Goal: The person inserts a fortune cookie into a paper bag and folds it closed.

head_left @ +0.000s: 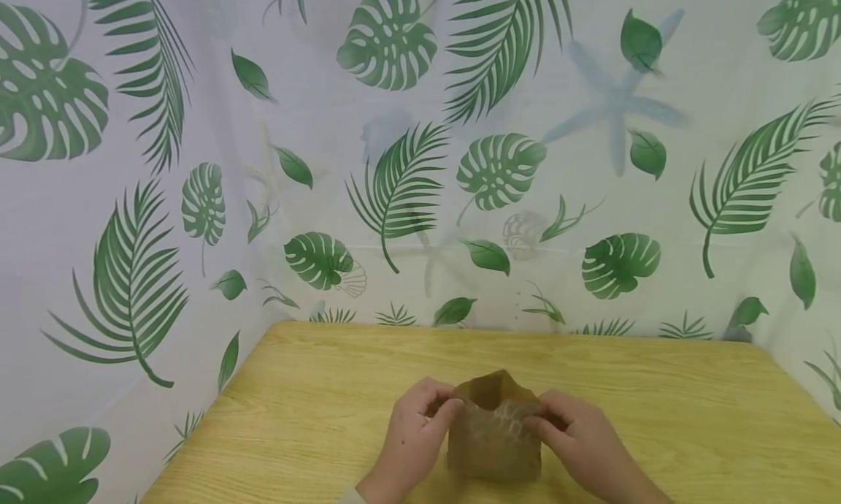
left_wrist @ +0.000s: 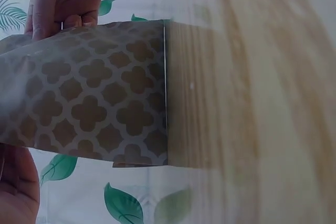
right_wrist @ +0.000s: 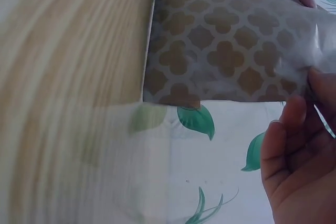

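Note:
A small brown paper bag point(head_left: 496, 445) with a pale quatrefoil pattern stands near the table's front edge, its mouth gaping at the top. My left hand point(head_left: 417, 434) pinches the left side of the rim between thumb and fingers. On the opposite side, my right hand point(head_left: 581, 434) pinches the right end of the rim. In the left wrist view the patterned side of the bag point(left_wrist: 97, 93) shows, its bottom edge against the tabletop. The right wrist view shows the bag point(right_wrist: 226, 40) with my right hand point(right_wrist: 304, 166) at its mouth. What lies inside is hidden.
A yellowish wood-grain table point(head_left: 328, 387) lies beneath the bag and both hands. White cloth point(head_left: 427, 270) printed with green leaves, starfish and shells hangs behind the table and along its sides.

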A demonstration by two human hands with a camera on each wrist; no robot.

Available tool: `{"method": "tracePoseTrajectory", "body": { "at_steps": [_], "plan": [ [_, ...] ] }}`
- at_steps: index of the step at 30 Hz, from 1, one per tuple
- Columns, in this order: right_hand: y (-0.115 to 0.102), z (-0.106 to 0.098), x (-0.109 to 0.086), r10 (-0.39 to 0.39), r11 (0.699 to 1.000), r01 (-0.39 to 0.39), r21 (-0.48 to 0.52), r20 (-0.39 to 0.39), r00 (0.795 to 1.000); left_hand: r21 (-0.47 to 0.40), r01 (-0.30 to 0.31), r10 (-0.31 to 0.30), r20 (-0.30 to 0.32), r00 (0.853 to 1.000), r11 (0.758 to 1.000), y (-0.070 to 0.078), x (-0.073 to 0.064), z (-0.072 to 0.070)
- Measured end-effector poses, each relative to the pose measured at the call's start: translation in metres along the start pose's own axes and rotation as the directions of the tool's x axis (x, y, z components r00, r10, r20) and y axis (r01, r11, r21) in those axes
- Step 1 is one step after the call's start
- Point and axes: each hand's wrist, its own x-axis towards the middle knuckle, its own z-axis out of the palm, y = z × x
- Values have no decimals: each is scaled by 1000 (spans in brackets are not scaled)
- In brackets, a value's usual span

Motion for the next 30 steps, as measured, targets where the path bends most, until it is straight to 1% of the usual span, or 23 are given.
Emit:
{"method": "tracePoseTrajectory", "body": {
  "at_steps": [4, 7, 10, 13, 16, 19, 22, 25, 27, 30],
  "plan": [
    [0, 2, -1, -21, 1000, 21, -2, 13, 1000, 29, 7, -8, 41, 999, 1000, -1, 0, 1],
    [0, 3, -1, 4, 1000, -4, 6, 17, 1000, 36, 29, -31, 53, 998, 999, 0, 0, 1],
    [-2, 3, 1, 42, 999, -42, 9, 8, 999, 28, 45, -46, 52, 998, 999, 1, -1, 0],
    [-3, 2, 1, 70, 998, -70, 2, -17, 997, 19, 33, -34, 54, 998, 999, 2, -1, -1],
    [-5, 0, 1, 97, 995, -97, 0, -45, 994, 22, 0, -1, 46, 999, 1000, 3, 0, -3],
    [-6, -4, 1, 120, 993, -120, 8, -45, 992, 28, -20, 19, 42, 999, 999, 2, 2, -4],
    [-6, -6, 1, 129, 991, -128, 31, -30, 991, 27, -14, 12, 51, 999, 1000, 3, 3, -5],
    [-5, -6, 2, 120, 989, -119, 85, -5, 993, 19, 10, -11, 77, 997, 1000, 3, 3, -5],
    [-6, -4, 2, 123, 987, -123, 108, 4, 992, 9, 33, -34, 105, 994, 999, 3, 2, -4],
    [-8, -2, 2, 128, 986, -128, 110, 8, 992, 13, 60, -61, 162, 985, 998, 3, 2, -3]
  ]
}}
